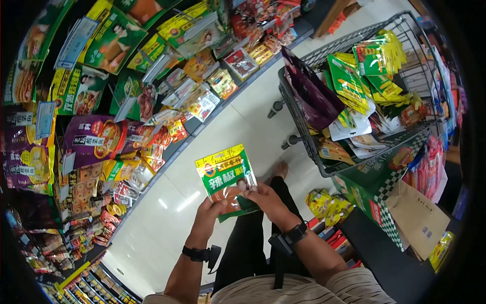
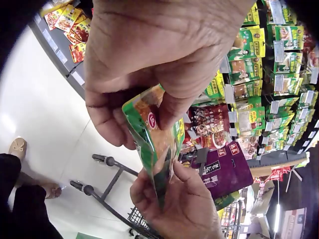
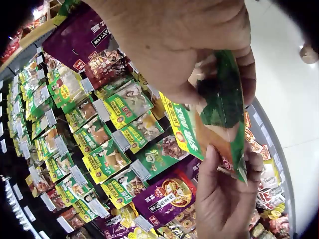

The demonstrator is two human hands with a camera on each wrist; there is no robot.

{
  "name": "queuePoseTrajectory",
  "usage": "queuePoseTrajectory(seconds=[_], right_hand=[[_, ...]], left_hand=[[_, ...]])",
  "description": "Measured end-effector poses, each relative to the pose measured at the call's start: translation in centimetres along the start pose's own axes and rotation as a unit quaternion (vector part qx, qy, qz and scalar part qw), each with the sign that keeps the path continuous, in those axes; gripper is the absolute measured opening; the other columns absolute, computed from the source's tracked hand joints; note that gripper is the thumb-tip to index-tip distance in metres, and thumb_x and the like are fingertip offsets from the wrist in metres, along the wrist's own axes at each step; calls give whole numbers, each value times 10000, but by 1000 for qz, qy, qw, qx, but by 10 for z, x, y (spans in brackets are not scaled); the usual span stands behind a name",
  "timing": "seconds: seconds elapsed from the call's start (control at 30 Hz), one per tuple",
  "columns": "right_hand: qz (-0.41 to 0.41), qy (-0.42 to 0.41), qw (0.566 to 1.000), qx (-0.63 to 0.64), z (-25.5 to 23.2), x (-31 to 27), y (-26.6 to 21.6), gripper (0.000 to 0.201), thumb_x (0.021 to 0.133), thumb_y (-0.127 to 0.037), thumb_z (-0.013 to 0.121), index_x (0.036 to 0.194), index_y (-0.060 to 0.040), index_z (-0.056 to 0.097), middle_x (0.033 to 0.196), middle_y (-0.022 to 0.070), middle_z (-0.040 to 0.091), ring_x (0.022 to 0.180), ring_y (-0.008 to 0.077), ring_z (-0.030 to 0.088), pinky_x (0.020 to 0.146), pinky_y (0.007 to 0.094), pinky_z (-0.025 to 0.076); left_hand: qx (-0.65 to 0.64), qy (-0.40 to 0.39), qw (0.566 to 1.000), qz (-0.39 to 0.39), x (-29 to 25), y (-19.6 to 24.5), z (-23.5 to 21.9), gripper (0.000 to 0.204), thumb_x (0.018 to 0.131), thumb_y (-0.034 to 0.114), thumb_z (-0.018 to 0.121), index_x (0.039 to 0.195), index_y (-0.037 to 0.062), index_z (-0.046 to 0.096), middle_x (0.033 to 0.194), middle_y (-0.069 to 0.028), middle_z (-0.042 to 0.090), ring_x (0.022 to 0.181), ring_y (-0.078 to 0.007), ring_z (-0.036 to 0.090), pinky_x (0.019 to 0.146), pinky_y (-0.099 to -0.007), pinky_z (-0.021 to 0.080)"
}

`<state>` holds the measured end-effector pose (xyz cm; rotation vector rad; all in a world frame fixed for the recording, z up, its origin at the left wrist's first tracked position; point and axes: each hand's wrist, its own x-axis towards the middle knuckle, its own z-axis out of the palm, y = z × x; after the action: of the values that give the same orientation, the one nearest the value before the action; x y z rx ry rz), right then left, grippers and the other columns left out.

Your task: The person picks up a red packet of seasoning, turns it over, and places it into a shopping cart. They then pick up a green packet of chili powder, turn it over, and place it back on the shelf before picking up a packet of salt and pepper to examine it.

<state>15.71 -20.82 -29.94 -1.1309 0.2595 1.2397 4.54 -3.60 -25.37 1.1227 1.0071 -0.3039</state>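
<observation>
A green and yellow spice packet (image 1: 225, 177) with a clear window showing reddish-orange contents is held up between both hands, over the floor and in front of the legs. The left hand (image 1: 206, 218) pinches its lower left edge, thumb on the front. At the lower right edge, the right hand (image 1: 271, 205) grips it the same way. In the left wrist view the packet (image 2: 152, 129) is seen edge-on, with the left hand (image 2: 159, 59) above and the right hand (image 2: 179, 204) below. The right wrist view shows the packet (image 3: 219, 114) slightly bent between the fingers.
Shelves of hanging packets (image 1: 83, 91) curve along the left. A shopping cart (image 1: 324, 169) holding many yellow-green packets (image 1: 349, 83) and a purple bag (image 1: 311, 93) stands at the right. Below it are a green box (image 1: 364, 187), a brown paper bag (image 1: 417, 215) and yellow packages (image 1: 329, 206).
</observation>
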Motion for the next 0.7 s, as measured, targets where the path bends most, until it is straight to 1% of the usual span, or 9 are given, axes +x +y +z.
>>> queuePoseTrajectory(seconds=[0.03,0.13,0.17,0.3,0.37,0.43,0.53,0.57,0.7], right_hand=[[3,-3,1000,-4,-2,1,4,339,975,-145,614,1286,-15,577,1116,16,661,1020,79,610,916,248,480],[-6,4,1000,0,-9,3,12,236,952,-186,653,1122,-24,628,1004,6,645,903,74,588,815,239,476],[-29,11,999,-33,-15,10,26,260,944,-221,670,1096,-15,622,972,15,645,873,74,586,797,237,475],[-28,-2,1000,7,-22,0,13,258,947,-232,668,1072,-12,620,920,4,623,840,73,566,781,238,471],[-23,16,999,-15,-37,-4,14,254,945,-227,670,1075,-15,621,916,-4,615,831,70,557,773,239,467],[-33,24,999,-11,-50,-10,11,249,945,-224,669,1075,-17,622,918,-12,607,828,67,549,765,239,463],[-59,21,998,21,-58,-20,-4,249,949,-224,657,1075,-14,619,932,-18,596,838,61,535,758,238,454],[-59,18,998,23,-60,-24,-11,252,951,-225,652,1079,-11,616,937,-19,594,845,59,530,758,236,451],[-65,-5,998,8,-62,-36,-44,269,953,-227,646,1099,-6,601,952,-19,583,872,52,516,771,228,440]], left_hand=[[4,2,1000,-3,-1,1,1,282,947,177,636,1185,26,621,900,23,574,823,-70,522,762,-235,440],[-2,19,1000,-15,0,-9,3,268,946,178,633,1160,19,617,892,14,570,820,-75,528,755,-240,446],[-6,25,1000,-17,2,-12,4,264,947,180,631,1154,18,616,892,11,571,819,-76,530,752,-241,446],[-17,36,999,-32,8,-30,15,279,956,193,620,1166,9,610,922,-8,591,829,-86,549,762,-247,461],[-17,34,998,-42,9,-34,24,302,964,200,609,1196,6,606,962,-20,610,845,-91,562,781,-254,477],[-16,32,998,-49,9,-22,41,324,974,204,597,1230,6,600,1011,-30,629,863,-94,575,802,-262,494],[8,-8,1000,15,9,7,61,350,981,214,594,1275,24,591,1091,-39,640,891,-92,584,823,-274,515],[33,-6,999,30,11,14,63,302,979,239,610,1223,63,642,1085,-22,681,906,-73,609,731,-254,488],[154,-14,987,39,18,40,47,243,952,290,662,1066,81,709,923,36,692,753,-47,585,637,-218,445]])
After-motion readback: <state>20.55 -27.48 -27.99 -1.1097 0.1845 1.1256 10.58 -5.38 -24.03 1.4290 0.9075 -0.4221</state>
